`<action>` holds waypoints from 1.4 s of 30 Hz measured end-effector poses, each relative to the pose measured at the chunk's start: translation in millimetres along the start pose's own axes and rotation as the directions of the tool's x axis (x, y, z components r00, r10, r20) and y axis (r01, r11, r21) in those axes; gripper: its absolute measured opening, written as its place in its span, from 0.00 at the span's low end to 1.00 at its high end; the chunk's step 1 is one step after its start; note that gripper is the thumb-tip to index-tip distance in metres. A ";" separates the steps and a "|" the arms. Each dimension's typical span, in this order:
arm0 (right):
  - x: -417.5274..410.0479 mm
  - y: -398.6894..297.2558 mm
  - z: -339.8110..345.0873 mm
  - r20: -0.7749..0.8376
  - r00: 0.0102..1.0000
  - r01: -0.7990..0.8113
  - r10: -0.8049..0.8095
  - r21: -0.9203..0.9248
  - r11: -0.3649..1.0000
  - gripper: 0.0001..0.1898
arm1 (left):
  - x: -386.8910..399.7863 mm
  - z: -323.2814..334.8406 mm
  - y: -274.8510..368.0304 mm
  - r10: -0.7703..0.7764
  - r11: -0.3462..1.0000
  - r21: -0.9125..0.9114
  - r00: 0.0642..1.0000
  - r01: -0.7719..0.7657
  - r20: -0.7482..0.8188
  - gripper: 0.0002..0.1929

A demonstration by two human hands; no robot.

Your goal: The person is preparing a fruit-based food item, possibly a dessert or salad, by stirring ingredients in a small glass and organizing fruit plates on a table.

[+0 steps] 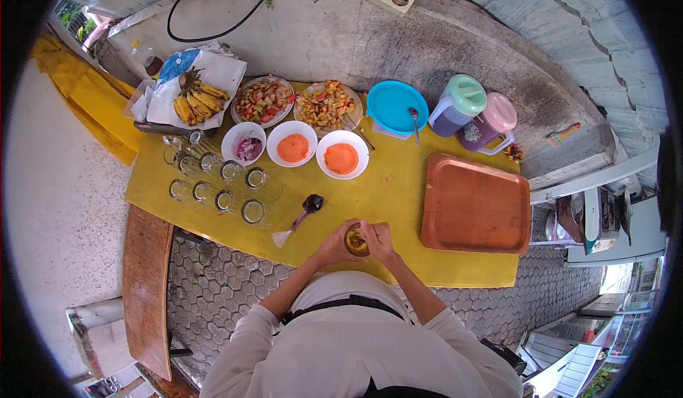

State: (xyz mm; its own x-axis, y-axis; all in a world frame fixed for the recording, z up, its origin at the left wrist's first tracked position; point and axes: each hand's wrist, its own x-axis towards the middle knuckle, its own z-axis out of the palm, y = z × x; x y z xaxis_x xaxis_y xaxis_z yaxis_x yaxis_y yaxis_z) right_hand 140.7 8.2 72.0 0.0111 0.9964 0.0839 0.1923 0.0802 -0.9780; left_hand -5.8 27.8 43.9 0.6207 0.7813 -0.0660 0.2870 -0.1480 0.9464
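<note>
My left hand is wrapped around a drinking glass at the table's front edge. Yellow-brown mashed contents show inside it. Curled at the glass's rim is my right hand; whatever its fingers may hold is hidden. To the left lies a narrow plastic bag with dark purple contents at its far end. Beyond my hands stand two white bowls of orange mash, one nearer the middle and another beside it. A third bowl holds purple mash.
Several glasses stand on the yellow table at left. Behind are bananas, two plates of diced fruit, a blue lid with a spoon, and two lidded pitchers. A brown tray lies right.
</note>
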 end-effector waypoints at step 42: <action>-0.8 -2.4 -4.3 -0.128 0.989 -0.057 0.072 0.114 0.992 0.25 | -0.8 2.5 -5.9 0.015 1.000 0.002 1.000 -0.015 -0.009 0.45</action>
State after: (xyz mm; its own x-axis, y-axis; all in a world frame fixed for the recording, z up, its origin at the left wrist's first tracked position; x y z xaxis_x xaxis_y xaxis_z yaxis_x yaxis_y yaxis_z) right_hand 144.5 7.0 75.1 0.1506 0.9879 0.0370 0.0781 0.0254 -0.9966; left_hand -6.2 26.5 37.6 0.6184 0.7843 -0.0495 0.2793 -0.1606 0.9467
